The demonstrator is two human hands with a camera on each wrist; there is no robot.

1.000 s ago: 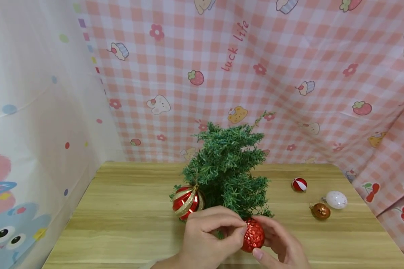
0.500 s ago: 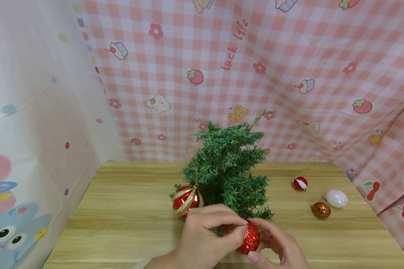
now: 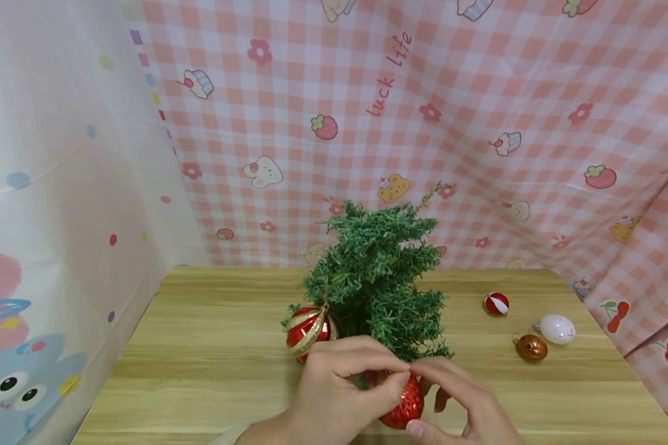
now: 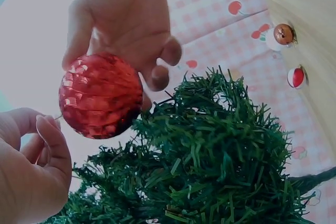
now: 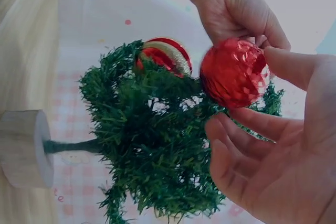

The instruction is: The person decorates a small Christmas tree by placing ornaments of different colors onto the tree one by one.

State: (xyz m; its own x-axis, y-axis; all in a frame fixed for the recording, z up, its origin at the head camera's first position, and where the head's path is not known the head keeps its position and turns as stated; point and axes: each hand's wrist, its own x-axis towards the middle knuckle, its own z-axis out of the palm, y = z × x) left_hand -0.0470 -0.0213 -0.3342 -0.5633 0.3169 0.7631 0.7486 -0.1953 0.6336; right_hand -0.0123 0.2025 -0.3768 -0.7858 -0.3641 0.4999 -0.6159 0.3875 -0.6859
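A shiny red, textured Christmas bauble (image 3: 409, 405) is held in front of a small green artificial Christmas tree (image 3: 375, 278). My left hand (image 3: 342, 389) pinches a thin hanging loop (image 4: 58, 117) at its top between thumb and forefinger. My right hand (image 3: 467, 402) holds the bauble between thumb and fingers, as the right wrist view shows; its forefinger reaches the left fingertips in the head view. A red and gold striped bauble (image 3: 307, 330) hangs on the tree's left side.
On the table (image 3: 211, 321) to the right lie a red and white bauble (image 3: 496, 304), a white one (image 3: 558, 329) and a copper one (image 3: 531, 348). The tree stands on a round wooden base (image 5: 26, 148). A pink checked cloth (image 3: 289, 93) hangs behind.
The red bauble has shifted down and left in the head view. My right forefinger has moved to its top, beside the left fingertips. The left hand stays nearly in place.
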